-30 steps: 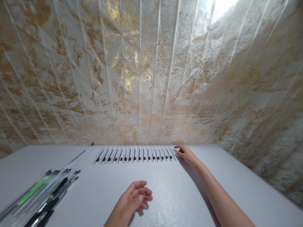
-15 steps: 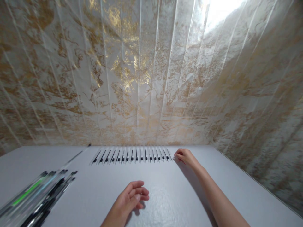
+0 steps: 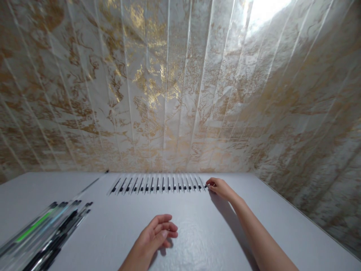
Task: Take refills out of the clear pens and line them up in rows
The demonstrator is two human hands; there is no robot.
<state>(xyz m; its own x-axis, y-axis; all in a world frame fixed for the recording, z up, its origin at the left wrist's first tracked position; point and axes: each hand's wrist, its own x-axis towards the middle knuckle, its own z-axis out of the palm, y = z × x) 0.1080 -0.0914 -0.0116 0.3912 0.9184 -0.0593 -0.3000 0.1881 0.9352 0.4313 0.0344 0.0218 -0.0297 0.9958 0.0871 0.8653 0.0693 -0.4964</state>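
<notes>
Along the table's far edge runs a row of slim clear pen-like pieces (image 3: 158, 184), side by side, each with a thin dark line and a black blob near its front end. At the right end of this row is my right hand (image 3: 218, 187), its thumb and fingers pinched at one more such piece with a dark spot (image 3: 206, 186); the fingers hide most of it. My left hand (image 3: 158, 231) rests nearer me with its fingers loosely curled and apart, and nothing shows in it.
At the left lies a blurred bunch of pens (image 3: 53, 229) with clear barrels and dark ends, one green. A long thin stick (image 3: 91, 184) with a black end slants toward the back edge. Behind the white table (image 3: 203, 233) rises a gold-and-silver patterned sheet (image 3: 169, 94).
At my right fingertips, the piece's dark spot now shows beside the row. My right hand has shifted only slightly; my left hand stays put.
</notes>
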